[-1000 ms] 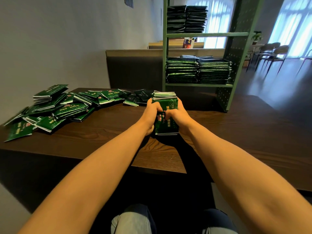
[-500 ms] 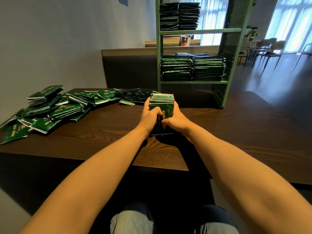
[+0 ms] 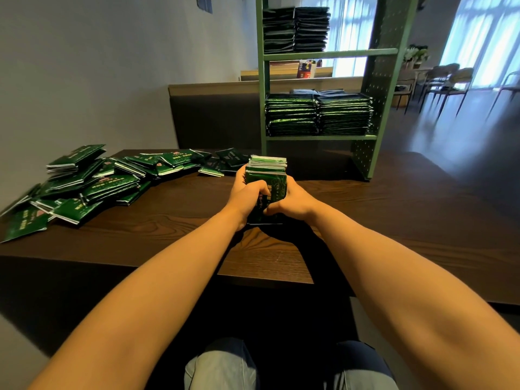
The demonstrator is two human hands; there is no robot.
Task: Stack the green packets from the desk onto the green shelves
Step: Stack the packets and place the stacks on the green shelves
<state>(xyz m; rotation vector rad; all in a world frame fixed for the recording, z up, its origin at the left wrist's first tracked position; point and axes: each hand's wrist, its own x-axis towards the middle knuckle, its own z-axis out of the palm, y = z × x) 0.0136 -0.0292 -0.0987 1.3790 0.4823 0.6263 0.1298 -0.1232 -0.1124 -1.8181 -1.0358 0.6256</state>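
A squared stack of green packets (image 3: 268, 175) stands on edge on the dark wooden desk (image 3: 394, 220), clasped from both sides. My left hand (image 3: 247, 194) grips its left side and my right hand (image 3: 292, 202) its right side. A loose pile of green packets (image 3: 84, 184) sprawls over the desk's left part. The green shelves (image 3: 380, 88) stand at the desk's far edge. Two neat packet stacks (image 3: 318, 115) fill the lower shelf and two more (image 3: 295, 29) sit on the upper shelf.
A grey wall (image 3: 98, 66) runs along the left. A dark partition (image 3: 213, 116) stands behind the desk. Chairs (image 3: 450, 80) and bright windows lie at the far right. My knees (image 3: 222, 367) show under the desk's near edge.
The held stack has risen and tipped more upright between my hands, which have closed in tighter around its lower half. The camera view has shifted slightly.
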